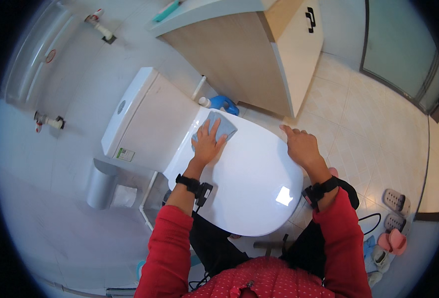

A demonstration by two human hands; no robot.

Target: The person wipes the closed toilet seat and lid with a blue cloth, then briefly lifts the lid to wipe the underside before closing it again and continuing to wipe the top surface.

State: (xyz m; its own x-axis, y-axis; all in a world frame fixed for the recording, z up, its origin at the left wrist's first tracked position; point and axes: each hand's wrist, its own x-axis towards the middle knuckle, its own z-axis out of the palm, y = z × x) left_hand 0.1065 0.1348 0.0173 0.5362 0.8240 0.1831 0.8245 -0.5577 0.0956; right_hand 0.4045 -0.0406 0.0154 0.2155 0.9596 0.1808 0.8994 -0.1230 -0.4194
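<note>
My left hand (208, 144) presses a folded grey-blue cloth (225, 128) against the white toilet lid (254, 169), its fingers spread over the cloth. The cloth lies at the lid's back edge, close to the toilet tank (152, 119). My right hand (303, 147) hovers by the lid's right edge. Its fingers are curled in, with one digit pointing left, and I see nothing in them; its palm side is hidden. The lid is down, and a bright reflection shows near its front. Both wrists wear black straps with small devices.
Behind the lid stands a blue bottle with a white cap (222, 104), beside a wood-sided cabinet (229, 54). A grey bin (102, 184) is left of the tank. Pipes with valves (100, 29) stick out from the wall. Slippers (396, 201) and shoes lie at the right.
</note>
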